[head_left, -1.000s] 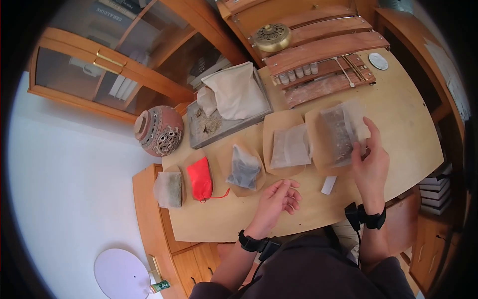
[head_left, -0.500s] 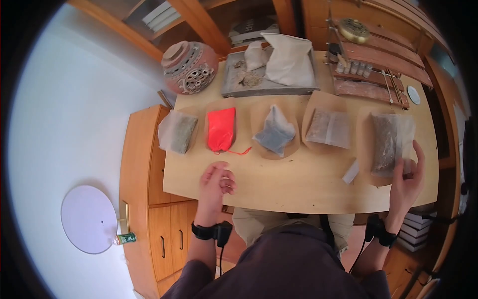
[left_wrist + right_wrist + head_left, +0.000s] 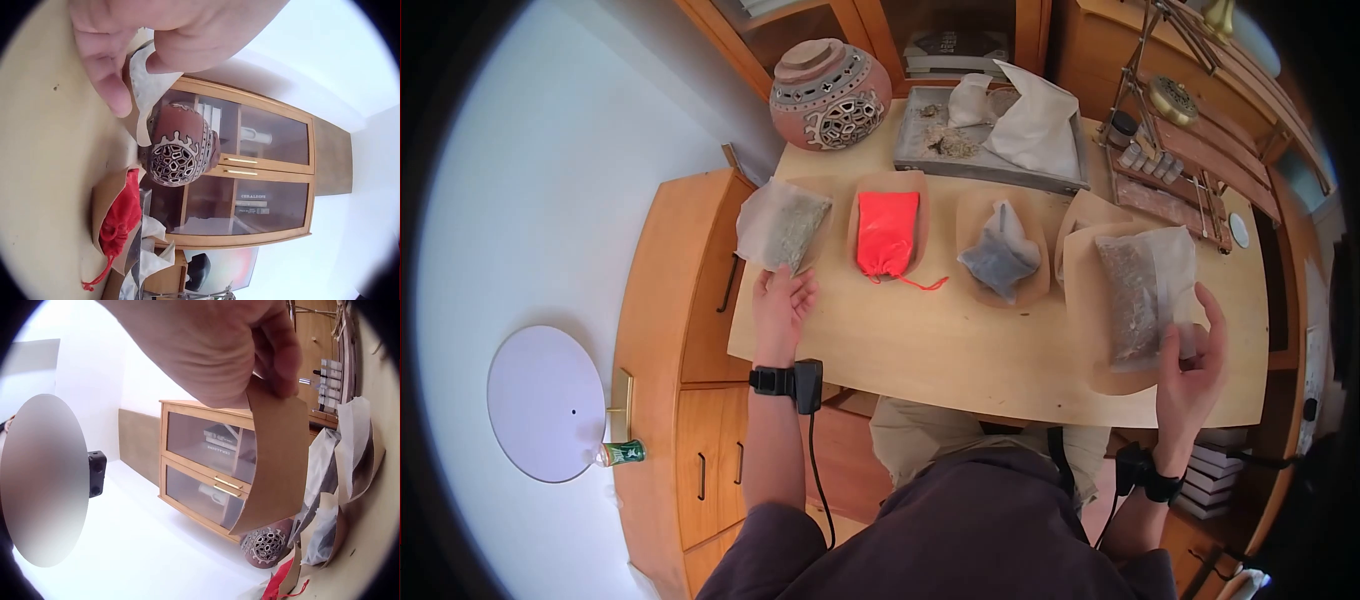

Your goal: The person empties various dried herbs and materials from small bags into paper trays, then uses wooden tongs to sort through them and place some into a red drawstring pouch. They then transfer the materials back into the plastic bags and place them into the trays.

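My left hand [image 3: 782,305] pinches the near edge of the leftmost brown paper holder, its thumb and fingers on either side in the left wrist view. A translucent pouch of greenish dried herbs [image 3: 800,232] lies in that holder. At the right, my right hand [image 3: 1195,350] grips the edge of another brown paper holder [image 3: 278,456], raised off the table in the right wrist view. It carries a translucent pouch of dark brown contents [image 3: 1132,295] and overlaps the paper holder beside it. Between the hands lie a red drawstring pouch [image 3: 887,230] and a pouch of dark contents [image 3: 1000,262], each on brown paper.
Behind the row stand a pierced clay pot [image 3: 830,95] and a grey tray [image 3: 990,178] with a white cloth bag [image 3: 1035,120]. A wooden rack [image 3: 1140,190] with small vials and a brass burner [image 3: 1173,100] is at the back right, near a white disc [image 3: 1238,230].
My left hand has moved left and forward to the herb holder and grips it. The right hand has lifted its holder leftward over the neighbouring one. The head view has turned too.
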`<state>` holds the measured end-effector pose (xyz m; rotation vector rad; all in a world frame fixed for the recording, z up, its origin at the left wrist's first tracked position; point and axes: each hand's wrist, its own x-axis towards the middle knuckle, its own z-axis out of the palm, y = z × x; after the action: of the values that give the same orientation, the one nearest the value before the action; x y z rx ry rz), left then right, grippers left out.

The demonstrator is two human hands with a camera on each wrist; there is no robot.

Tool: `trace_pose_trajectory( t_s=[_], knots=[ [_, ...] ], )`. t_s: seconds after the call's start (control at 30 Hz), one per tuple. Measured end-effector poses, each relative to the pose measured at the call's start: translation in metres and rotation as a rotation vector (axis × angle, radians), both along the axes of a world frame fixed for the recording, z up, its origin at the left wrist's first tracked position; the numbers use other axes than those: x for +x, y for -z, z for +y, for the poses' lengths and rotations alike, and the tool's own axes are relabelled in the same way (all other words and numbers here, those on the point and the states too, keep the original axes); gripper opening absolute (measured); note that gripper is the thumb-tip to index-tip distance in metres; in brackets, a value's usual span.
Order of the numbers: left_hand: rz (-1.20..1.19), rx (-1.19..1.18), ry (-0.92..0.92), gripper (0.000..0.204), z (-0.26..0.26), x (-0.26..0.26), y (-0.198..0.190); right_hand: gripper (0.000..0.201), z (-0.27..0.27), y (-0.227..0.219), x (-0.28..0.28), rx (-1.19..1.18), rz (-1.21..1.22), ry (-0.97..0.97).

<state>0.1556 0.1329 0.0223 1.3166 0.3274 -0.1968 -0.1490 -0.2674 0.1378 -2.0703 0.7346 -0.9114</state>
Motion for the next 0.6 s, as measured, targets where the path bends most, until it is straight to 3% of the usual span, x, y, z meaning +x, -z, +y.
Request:
trace_pose_trajectory(
  t_s=[0.33, 0.47, 0.6],
  knots=[
    [-0.064, 0.002, -0.02, 0.029, 0.011, 0.011, 0.006, 0.048, 0.05, 0.006, 0.048, 0.101, 0.011, -0.185],
    [-0.107, 0.013, -0.069, 0.032, 0.03, -0.013, -0.004, 0.039, 0.088, -0.003, 0.106, 0.109, 0.073, -0.297],
    [-0.122, -0.008, -0.21, 0.034, 0.06, -0.049, -0.004, 0.034, 0.122, 0.007, 0.174, 0.065, 0.019, -0.553]
  ],
)
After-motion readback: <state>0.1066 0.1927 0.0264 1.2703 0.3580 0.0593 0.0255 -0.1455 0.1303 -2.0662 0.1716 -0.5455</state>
